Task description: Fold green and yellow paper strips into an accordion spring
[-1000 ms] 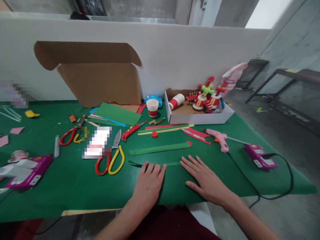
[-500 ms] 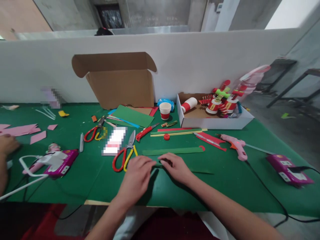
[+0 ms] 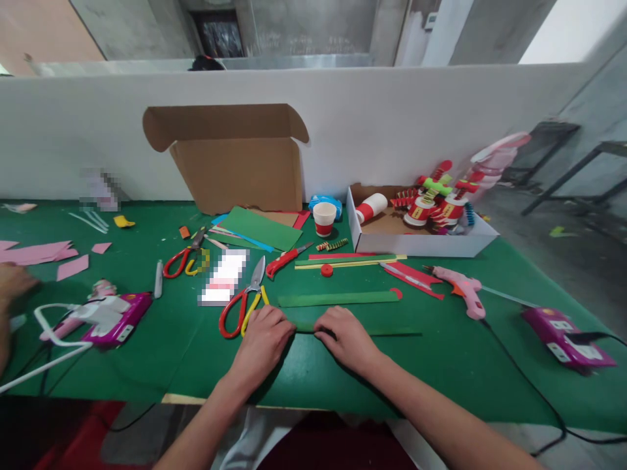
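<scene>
A narrow green paper strip [image 3: 304,328] lies along the table in front of me, its right end reaching past my hands. My left hand [image 3: 264,341] has its fingers closed on the left end of this strip. Farther along it, my right hand [image 3: 347,338] is closed with bent fingers on the paper. A wider green strip [image 3: 339,298] rests just beyond, with a red paper piece [image 3: 397,294] at its right tip. Scissors with red and yellow handles [image 3: 252,294] lie close to my left hand. Both palms are hidden.
Beyond the strips are a red utility knife [image 3: 287,260], a paper cup [image 3: 324,219] and coloured sheets [image 3: 259,227]. A white box [image 3: 421,245] holds cup figures. A pink glue gun [image 3: 460,287] and its cord lie right. At far left, another person's hand [image 3: 14,282] is near pink paper.
My hands have moved slightly apart and down onto the table. The green strip between them now shows more and lies flatter.
</scene>
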`<state>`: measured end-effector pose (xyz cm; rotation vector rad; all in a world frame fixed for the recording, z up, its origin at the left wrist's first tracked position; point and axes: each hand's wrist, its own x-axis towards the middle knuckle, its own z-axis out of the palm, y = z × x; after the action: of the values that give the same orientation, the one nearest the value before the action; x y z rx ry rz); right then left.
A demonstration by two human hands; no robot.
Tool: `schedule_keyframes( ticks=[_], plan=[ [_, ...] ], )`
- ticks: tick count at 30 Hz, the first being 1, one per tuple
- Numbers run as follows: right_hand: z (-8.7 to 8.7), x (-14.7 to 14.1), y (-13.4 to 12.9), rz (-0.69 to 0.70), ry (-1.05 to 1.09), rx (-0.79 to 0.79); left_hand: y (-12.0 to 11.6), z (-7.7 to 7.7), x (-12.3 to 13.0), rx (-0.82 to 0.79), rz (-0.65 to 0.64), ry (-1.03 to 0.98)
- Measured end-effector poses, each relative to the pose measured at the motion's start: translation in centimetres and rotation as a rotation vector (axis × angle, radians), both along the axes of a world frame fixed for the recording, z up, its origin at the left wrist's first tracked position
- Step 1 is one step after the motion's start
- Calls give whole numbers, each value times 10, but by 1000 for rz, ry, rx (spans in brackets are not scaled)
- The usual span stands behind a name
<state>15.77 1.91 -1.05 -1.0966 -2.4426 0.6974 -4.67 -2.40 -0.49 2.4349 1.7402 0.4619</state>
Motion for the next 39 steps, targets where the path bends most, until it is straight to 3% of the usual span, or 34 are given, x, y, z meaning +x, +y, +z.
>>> schedule_keyframes(
  ticks=[6,16,32,39],
  plan=[
    [4,-7,2,-81,-42,-70,5,3,-8,-90,46,-98],
    [5,-11,0,-172,-145,-21,14,16,-5,-166,71,-4],
    [4,-13,2,-184,-120,-59,21,17,-2,-214,111,118],
    [-1,-9,0,-151,-74,21,23,21,0,-250,111,163]
  ],
)
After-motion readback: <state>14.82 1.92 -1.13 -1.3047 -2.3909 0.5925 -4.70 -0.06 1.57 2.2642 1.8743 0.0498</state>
